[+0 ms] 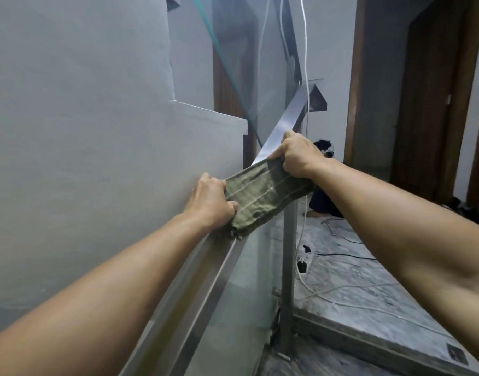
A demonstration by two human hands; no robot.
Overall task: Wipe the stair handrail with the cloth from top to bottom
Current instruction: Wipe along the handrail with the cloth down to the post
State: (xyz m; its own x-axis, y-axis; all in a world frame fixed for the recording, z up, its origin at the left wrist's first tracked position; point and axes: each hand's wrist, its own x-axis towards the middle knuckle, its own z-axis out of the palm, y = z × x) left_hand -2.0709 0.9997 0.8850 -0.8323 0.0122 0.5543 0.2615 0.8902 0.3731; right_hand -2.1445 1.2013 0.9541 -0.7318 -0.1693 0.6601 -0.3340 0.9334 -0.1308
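Observation:
A square steel handrail (286, 120) runs from the lower left foreground up to the right, where it ends near a dark bracket. An olive-green cloth (265, 192) with pale stripes is draped across the rail at mid-height. My left hand (211, 203) grips the cloth's left end against the wall side of the rail. My right hand (298, 154) clutches the other end, higher up the rail, on its far side. The cloth is pulled taut between both hands and covers that stretch of rail.
A grey plaster wall (83, 131) stands close on the left. Beneath the rail are a glass panel (249, 280) and a steel post (288, 267). White and black cables (338, 256) trail over the marble floor on the right, with a dark wooden door (428, 104) behind.

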